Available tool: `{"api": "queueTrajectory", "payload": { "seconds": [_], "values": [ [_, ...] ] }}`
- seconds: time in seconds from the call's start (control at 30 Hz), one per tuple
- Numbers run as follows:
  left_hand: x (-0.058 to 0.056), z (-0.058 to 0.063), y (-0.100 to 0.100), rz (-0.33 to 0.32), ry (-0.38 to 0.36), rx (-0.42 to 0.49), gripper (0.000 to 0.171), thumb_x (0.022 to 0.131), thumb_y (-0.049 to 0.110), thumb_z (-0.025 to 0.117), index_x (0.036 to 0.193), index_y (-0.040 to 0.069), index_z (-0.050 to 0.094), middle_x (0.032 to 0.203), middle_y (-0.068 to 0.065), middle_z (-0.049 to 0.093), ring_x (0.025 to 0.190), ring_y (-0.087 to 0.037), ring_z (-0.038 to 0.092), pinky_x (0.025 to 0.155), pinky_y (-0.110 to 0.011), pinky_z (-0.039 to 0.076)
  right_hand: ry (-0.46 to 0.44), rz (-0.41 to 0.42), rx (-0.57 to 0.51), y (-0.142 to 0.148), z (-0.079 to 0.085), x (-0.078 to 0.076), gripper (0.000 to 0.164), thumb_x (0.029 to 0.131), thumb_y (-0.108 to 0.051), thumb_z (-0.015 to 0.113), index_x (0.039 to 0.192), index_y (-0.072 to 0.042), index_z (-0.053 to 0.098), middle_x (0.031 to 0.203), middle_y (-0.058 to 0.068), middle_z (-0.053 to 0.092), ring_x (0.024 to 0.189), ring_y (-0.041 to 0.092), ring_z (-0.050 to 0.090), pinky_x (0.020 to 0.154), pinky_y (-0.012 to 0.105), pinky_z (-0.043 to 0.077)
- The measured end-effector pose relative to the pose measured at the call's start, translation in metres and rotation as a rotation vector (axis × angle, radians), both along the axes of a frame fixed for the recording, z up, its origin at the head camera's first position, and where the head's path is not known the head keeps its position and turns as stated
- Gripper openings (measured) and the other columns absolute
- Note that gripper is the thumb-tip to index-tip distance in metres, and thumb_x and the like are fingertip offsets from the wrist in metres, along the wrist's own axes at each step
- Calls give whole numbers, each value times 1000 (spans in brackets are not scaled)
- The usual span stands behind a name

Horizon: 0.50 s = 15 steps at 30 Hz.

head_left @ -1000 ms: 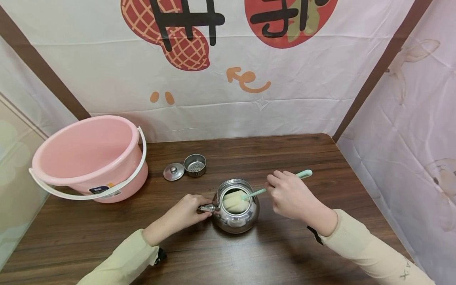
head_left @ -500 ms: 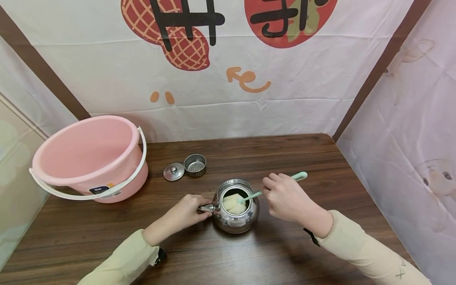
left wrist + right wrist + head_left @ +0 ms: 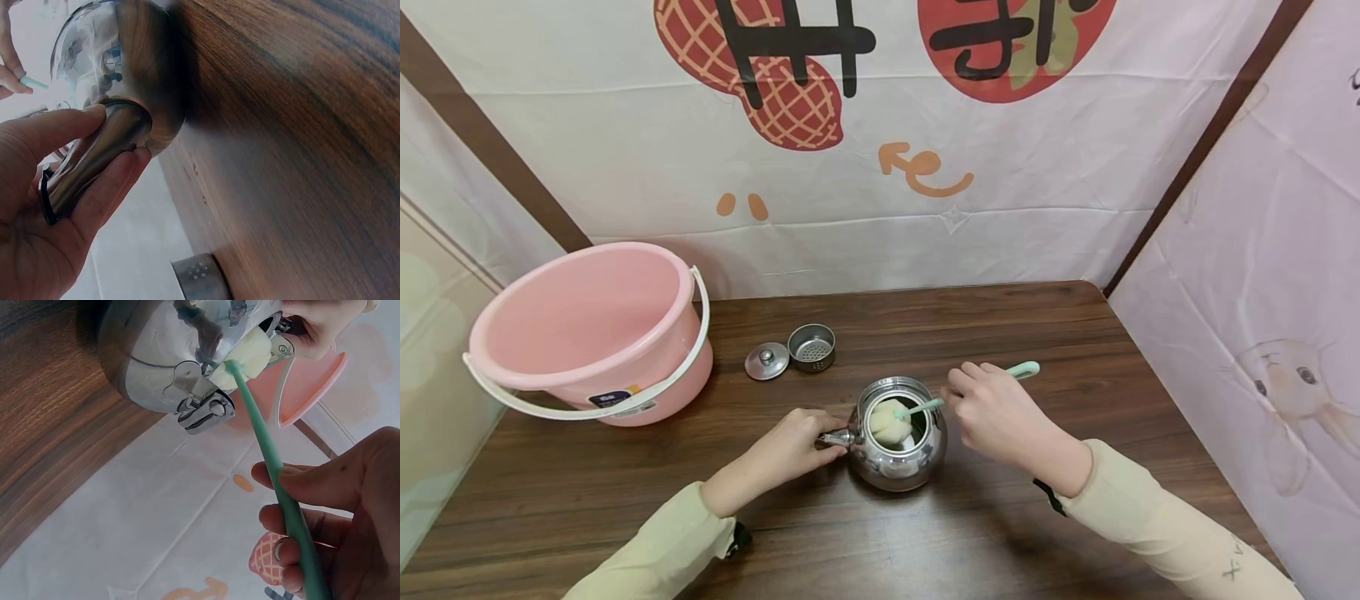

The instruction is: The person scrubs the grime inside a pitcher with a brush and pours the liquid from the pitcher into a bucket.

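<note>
A shiny steel teapot (image 3: 898,467) stands lidless on the wooden table. My left hand (image 3: 799,446) grips its spout (image 3: 100,156), thumb on one side and fingers on the other. In my right hand (image 3: 996,414) is a sponge cup brush, its mint-green handle (image 3: 269,453) held between thumb and fingers. The brush's pale yellow sponge head (image 3: 891,422) sits in the teapot's round opening, pressed toward the spout side. Dark interior shows at the right of the opening. In the right wrist view the sponge bulges at the rim beside a hinged handle bracket (image 3: 203,409).
A small lid (image 3: 767,361) with a knob and a perforated steel strainer (image 3: 812,347) lie side by side behind the teapot. At the left stands a large pink bucket (image 3: 692,367) with a white handle. Printed cloth (image 3: 865,250) hangs behind the table (image 3: 820,550).
My right hand has moved left and slightly, carrying the brush; the sponge has shifted from filling the opening to its left side. My left hand and the teapot stay put.
</note>
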<state>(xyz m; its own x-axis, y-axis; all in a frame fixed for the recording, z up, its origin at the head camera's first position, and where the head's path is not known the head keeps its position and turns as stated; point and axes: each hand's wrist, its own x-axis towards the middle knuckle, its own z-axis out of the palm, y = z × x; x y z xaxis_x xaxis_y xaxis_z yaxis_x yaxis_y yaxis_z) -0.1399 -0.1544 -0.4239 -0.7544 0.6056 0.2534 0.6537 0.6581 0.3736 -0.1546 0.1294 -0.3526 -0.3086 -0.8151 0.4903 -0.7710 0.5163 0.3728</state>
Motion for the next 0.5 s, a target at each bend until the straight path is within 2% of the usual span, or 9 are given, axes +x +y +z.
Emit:
{"api": "queueTrajectory", "payload": {
  "seconds": [0.33,0.5],
  "values": [
    [-4,0,-1,-3,7,-3,23,74,11,73,92,-2,68,83,-7,68,77,-17,63,67,-30,51,15,-25,23,0,-1,-6,25,68,1,48,77,-5,70,65,2,44,57,20,39,49,26,32],
    [-6,-1,-1,-5,7,0,23,74,11,73,92,-2,68,83,-7,68,78,-17,63,67,-30,51,22,-46,44,2,-2,-8,26,62,1,55,81,-6,71,67,3,45,59,20,41,50,27,33]
  ]
}}
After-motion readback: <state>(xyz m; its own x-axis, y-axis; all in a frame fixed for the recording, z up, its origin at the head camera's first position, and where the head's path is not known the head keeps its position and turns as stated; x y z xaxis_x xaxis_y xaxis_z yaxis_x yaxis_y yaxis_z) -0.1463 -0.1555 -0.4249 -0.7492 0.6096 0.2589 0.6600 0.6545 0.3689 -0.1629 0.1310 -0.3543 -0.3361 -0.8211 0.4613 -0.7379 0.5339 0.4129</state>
